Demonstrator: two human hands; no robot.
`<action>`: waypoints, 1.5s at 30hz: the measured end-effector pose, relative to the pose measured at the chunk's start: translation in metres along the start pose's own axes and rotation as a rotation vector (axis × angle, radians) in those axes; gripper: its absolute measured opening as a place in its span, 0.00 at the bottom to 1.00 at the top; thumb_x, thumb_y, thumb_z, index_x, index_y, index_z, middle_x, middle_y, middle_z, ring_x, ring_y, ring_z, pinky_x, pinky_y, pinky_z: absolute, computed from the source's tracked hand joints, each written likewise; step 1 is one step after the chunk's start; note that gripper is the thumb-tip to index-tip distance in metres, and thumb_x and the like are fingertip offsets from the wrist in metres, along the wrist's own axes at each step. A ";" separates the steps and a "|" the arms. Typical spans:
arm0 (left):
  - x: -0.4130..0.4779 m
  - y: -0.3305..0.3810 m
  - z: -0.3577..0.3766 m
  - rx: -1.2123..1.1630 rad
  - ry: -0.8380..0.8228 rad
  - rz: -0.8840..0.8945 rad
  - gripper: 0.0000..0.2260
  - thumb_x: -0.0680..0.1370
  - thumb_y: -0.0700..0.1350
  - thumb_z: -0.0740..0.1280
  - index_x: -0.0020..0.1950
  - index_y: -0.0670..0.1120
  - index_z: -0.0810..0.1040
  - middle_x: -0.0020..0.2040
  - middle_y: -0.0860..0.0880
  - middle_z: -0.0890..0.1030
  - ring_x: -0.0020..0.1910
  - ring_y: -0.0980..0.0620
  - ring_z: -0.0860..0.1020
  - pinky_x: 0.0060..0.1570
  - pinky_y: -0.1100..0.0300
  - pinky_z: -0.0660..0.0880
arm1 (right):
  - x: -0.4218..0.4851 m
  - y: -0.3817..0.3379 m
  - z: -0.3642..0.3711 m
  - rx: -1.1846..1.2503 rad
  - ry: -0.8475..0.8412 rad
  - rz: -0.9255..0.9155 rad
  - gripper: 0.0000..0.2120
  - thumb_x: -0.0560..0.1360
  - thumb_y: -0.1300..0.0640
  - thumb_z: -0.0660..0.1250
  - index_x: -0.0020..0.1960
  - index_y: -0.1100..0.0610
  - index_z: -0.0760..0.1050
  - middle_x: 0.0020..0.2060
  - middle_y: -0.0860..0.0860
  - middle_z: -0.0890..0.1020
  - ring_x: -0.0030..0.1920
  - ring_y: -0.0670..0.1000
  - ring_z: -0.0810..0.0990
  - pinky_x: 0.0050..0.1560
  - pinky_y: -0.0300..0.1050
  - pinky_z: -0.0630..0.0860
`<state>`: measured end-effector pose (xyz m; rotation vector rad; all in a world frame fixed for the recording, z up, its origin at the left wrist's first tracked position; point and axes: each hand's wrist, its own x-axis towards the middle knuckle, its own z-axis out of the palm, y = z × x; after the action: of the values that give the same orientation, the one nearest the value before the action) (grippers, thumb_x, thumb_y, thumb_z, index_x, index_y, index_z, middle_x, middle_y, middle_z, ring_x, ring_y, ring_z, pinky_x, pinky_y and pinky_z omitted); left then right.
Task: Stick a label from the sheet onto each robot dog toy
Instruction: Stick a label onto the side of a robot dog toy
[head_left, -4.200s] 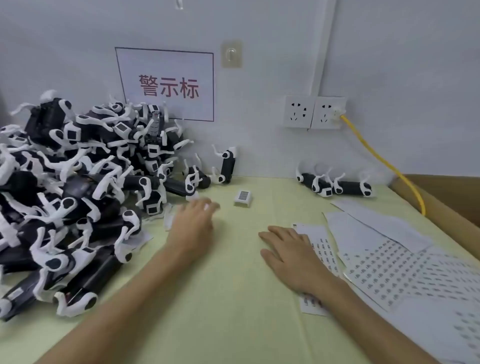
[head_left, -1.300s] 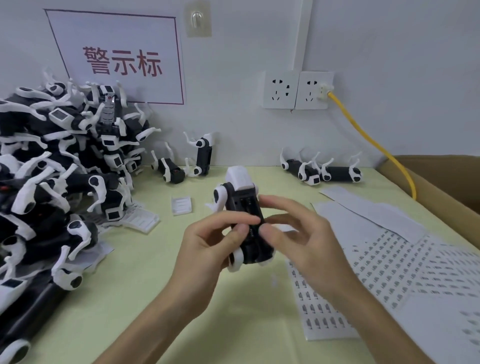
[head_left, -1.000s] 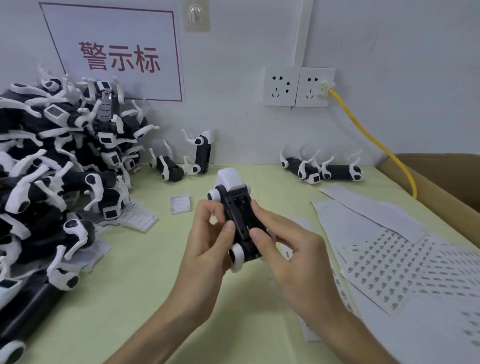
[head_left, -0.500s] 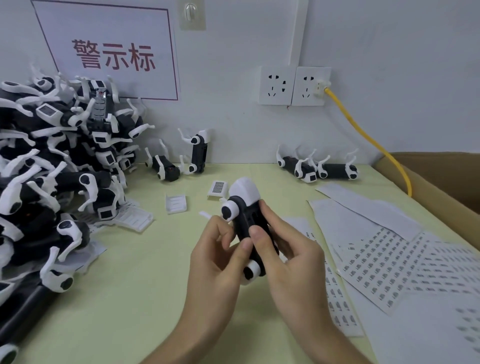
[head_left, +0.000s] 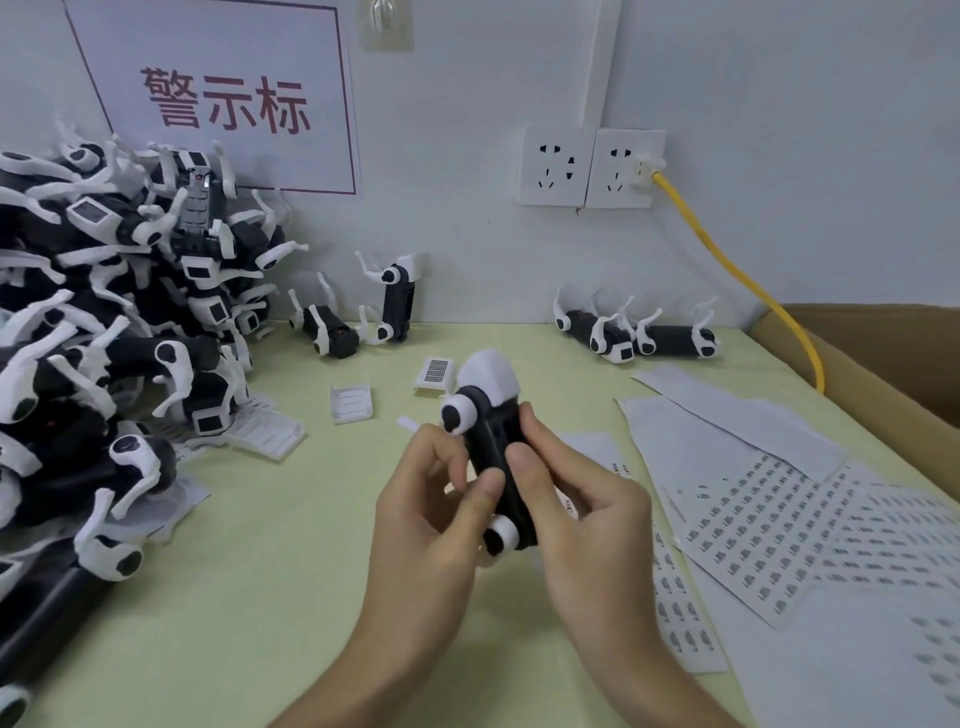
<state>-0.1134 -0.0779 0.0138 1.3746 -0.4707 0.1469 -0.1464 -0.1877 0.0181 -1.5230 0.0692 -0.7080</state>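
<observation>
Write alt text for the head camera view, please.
Both hands, left hand and right hand, hold one black-and-white robot dog toy above a pale green table. A toy pile lies left, label sheets right.

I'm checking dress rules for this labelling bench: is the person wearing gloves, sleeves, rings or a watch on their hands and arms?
No. The left hand and right hand are bare, with no gloves and no rings visible. Both forearms are uncovered as far as the frame shows: no sleeves, watch or wristband. The fingernails that show look short and unpainted.

Robot dog toy (head_left: 493, 457) now off table, in both hands
</observation>
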 end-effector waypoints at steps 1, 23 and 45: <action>0.002 0.000 -0.002 -0.057 0.009 -0.046 0.13 0.77 0.43 0.68 0.39 0.50 0.65 0.33 0.52 0.72 0.32 0.49 0.67 0.28 0.60 0.64 | -0.001 0.001 0.001 -0.061 -0.034 -0.033 0.14 0.75 0.52 0.71 0.60 0.44 0.82 0.58 0.38 0.84 0.62 0.36 0.80 0.61 0.29 0.74; 0.019 0.009 -0.020 -0.386 -0.195 -0.339 0.07 0.78 0.43 0.67 0.43 0.48 0.70 0.53 0.35 0.84 0.46 0.34 0.84 0.43 0.48 0.83 | 0.021 -0.001 -0.018 0.110 -0.152 0.091 0.13 0.69 0.60 0.77 0.54 0.53 0.85 0.49 0.50 0.88 0.53 0.49 0.86 0.52 0.43 0.82; 0.030 -0.001 -0.026 -0.084 0.181 -0.276 0.25 0.63 0.46 0.82 0.47 0.47 0.67 0.43 0.48 0.84 0.41 0.51 0.85 0.47 0.53 0.84 | 0.013 0.006 -0.011 -0.342 -0.228 -0.192 0.24 0.70 0.50 0.76 0.59 0.29 0.75 0.49 0.42 0.83 0.50 0.44 0.82 0.50 0.29 0.75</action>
<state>-0.0794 -0.0582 0.0218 1.3159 -0.1317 0.0245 -0.1384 -0.2038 0.0170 -1.9493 -0.1357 -0.6933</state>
